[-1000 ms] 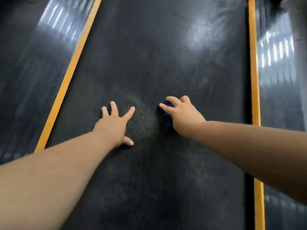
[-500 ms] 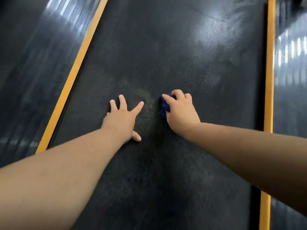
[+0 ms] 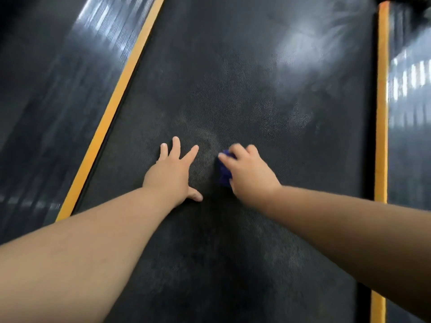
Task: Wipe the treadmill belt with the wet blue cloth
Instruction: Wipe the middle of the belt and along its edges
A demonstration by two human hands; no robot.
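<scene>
The dark textured treadmill belt (image 3: 245, 78) fills the middle of the view, with pale smears and a bright sheen at its far right. My right hand (image 3: 249, 173) grips a bunched blue cloth (image 3: 224, 173) and holds it down on the belt near the centre; most of the cloth is hidden under the hand. My left hand (image 3: 173, 173) rests flat on the belt just left of it, fingers spread and straight, a narrow gap between the two hands.
Yellow strips run along both belt edges, the left strip (image 3: 112, 113) slanting and the right strip (image 3: 381, 101) nearly vertical. Beyond them lie glossy dark side rails (image 3: 58, 101), with another (image 3: 410, 113) at the right.
My right hand with the cloth has slid a little toward my left hand, and the gap between them has narrowed. My left hand stays pressed flat; the view has shifted slightly.
</scene>
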